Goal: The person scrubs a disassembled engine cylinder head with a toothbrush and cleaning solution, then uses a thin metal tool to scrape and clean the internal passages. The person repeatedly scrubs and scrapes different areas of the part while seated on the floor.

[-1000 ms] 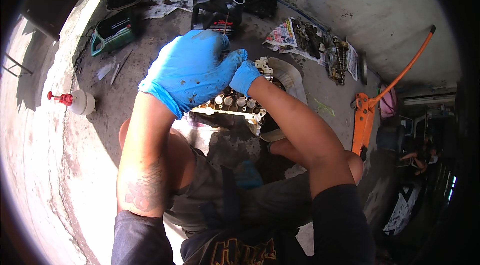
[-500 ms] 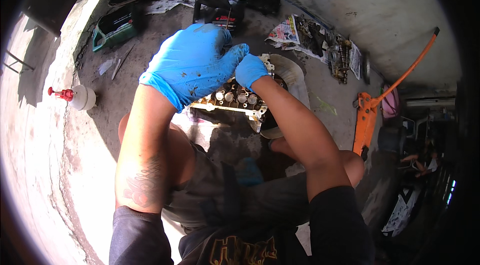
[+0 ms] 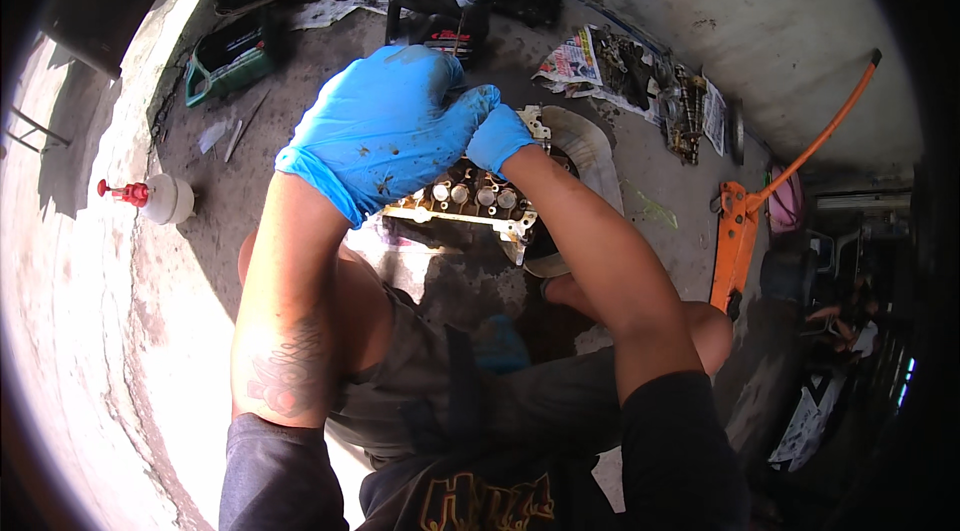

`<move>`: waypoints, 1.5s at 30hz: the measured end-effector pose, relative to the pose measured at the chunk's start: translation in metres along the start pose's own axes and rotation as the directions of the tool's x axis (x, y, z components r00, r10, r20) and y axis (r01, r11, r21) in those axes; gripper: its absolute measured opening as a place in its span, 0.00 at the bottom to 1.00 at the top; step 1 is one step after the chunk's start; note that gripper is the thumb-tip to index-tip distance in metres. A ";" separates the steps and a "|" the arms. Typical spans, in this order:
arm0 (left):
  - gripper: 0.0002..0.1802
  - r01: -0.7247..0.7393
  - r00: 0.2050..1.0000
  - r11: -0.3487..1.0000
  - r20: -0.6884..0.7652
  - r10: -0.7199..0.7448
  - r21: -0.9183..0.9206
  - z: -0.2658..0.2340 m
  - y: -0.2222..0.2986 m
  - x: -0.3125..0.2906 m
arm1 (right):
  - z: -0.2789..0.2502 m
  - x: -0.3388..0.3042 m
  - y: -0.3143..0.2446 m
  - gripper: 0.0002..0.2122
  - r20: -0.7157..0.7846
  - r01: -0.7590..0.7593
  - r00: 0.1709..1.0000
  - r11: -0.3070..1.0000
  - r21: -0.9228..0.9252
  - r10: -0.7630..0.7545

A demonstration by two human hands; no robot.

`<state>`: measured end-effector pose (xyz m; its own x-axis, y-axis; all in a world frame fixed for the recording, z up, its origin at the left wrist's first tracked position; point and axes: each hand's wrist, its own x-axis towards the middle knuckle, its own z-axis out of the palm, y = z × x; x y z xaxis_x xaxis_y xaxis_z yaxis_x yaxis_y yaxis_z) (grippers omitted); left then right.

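My left hand [image 3: 385, 131], in a stained blue glove, is closed above the far left part of an engine cylinder head [image 3: 455, 216]. My right hand [image 3: 498, 141], gloved in blue too, is a closed fist against the left one's fingertips. Whatever the fingers grip is hidden from this side. A thin rod [image 3: 460, 34] shows just beyond the left knuckles; whether it is in the hand I cannot tell. The cylinder head lies between my knees, its row of round bores facing up and its far left part covered by my hands. Under its right end is a pale round-rimmed thing [image 3: 597, 156].
A black jug [image 3: 425, 16] stands beyond my hands, with a cut-open green jug [image 3: 225, 71] to its left. A white bottle with a red sprayer [image 3: 168, 199] is far left. Metal parts [image 3: 685, 116] lie by newspaper at right, near an orange floor jack [image 3: 735, 246].
Both hands stay together in nearly the same place, with only a very slight shift. The view has turned a touch; nothing was visibly taken up or let go.
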<state>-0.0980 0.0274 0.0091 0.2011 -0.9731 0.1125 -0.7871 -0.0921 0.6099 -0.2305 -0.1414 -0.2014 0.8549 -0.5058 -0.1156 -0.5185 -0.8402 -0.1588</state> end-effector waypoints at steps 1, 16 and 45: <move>0.23 -0.008 1.000 1.000 -0.003 0.008 -0.007 0.000 0.001 0.002 | 0.008 0.005 0.000 0.10 0.004 0.018 1.000 1.000 0.010 -0.018; 0.17 -0.048 0.987 0.992 -0.161 0.028 -0.120 -0.007 -0.003 -0.010 | -0.037 0.069 -0.026 0.21 0.491 -0.237 0.863 0.954 0.183 0.120; 0.08 0.139 0.950 0.977 -0.256 -0.179 -0.164 -0.020 -0.022 -0.004 | -0.013 0.100 -0.014 0.10 0.462 0.206 0.886 0.931 -0.301 -0.046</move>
<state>-0.0701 0.0379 0.0112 0.4810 -0.8538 0.1991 -0.6451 -0.1909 0.7399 -0.1372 -0.1825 -0.1984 0.7733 -0.3188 -0.5481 -0.3021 -0.9452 0.1235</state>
